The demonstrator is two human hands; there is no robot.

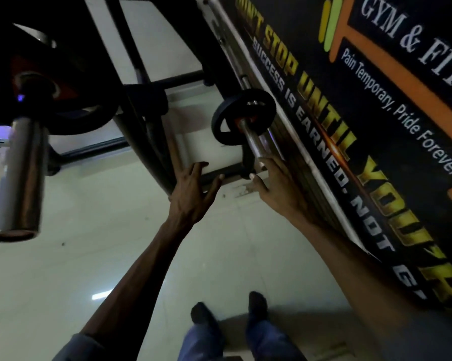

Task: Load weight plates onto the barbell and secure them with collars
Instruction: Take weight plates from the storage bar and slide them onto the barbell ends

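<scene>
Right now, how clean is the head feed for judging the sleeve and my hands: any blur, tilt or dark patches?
Head view: steeply tilted and dim; the near bar sleeve is smeared by motion blur; the far plate reads sharper; left hand and right hand, both open, are slightly soft; the upper left corner is nearly black; floor shows faint glare.

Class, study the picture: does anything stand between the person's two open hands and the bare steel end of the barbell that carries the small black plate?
Nothing visible does. The left hand and right hand reach with fingers spread towards the steel barbell sleeve, below the small black weight plate; only open air lies between.
</scene>
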